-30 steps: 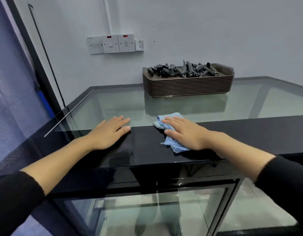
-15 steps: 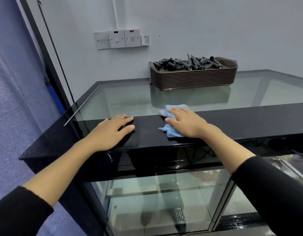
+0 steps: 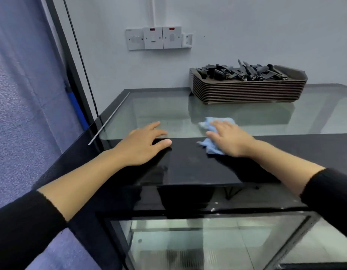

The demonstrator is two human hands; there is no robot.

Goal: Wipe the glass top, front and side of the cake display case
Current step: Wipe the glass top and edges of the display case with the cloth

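Note:
The cake display case has a glass top with a black band along its near edge, and a glass front below. A light blue cloth lies on the top where the clear glass meets the black band. My right hand presses flat on the cloth, fingers spread and pointing toward the wall. My left hand rests flat on the black band to the left, fingers apart, holding nothing. The case's side panels are barely visible from here.
A stack of brown trays filled with several black tongs stands on the glass at the back, against the white wall. Wall switches sit above. A black frame and blue frosted partition close off the left side.
My right hand has slid the cloth forward from the black band onto the clear glass. The left hand stays planted. The camera has shifted, bringing the case's left corner closer to the centre.

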